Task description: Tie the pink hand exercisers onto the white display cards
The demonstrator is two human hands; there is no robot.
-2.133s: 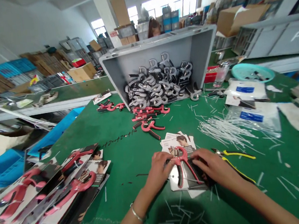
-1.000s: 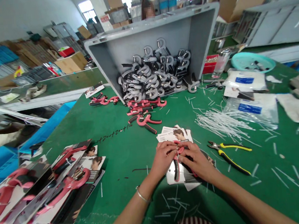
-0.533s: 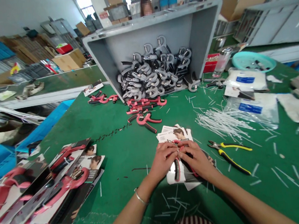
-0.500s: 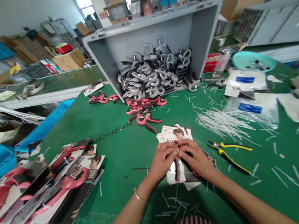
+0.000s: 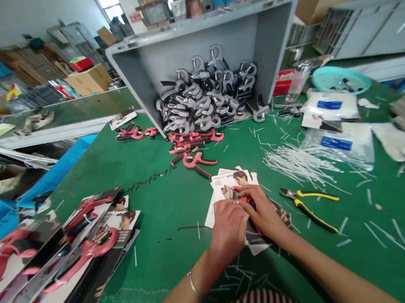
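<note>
A red-and-black hand grip strengthener (image 5: 233, 192) lies on a printed backing card (image 5: 220, 182), on top of a small stack of cards in front of me. My left hand (image 5: 229, 226) is closed over the strengthener's near part, fingertips pinched; what they hold is hidden. My right hand (image 5: 262, 210) is wrapped over the strengthener's right side, its fingertips meeting the left hand's. Most of the strengthener's handles are covered by my hands. To the right lie yellow-and-black cutting pliers (image 5: 311, 202) with jaws apart, and beyond them a pile of white cable ties (image 5: 299, 163).
A grey crate (image 5: 191, 41) tipped on its side holds many grey strengtheners (image 5: 202, 103). Red strengtheners (image 5: 196, 159) lie before it. Carded strengtheners (image 5: 86, 255) are piled at left. Plastic bags (image 5: 339, 144), a glove (image 5: 400, 138) and a turquoise basin (image 5: 341, 79) stand right. Tie scraps litter the green table.
My left hand has turned and closed, its back now facing up, over the strengthener. The card has tilted and shows more on the left. My right hand stays on the strengthener. The view shifted slightly.
</note>
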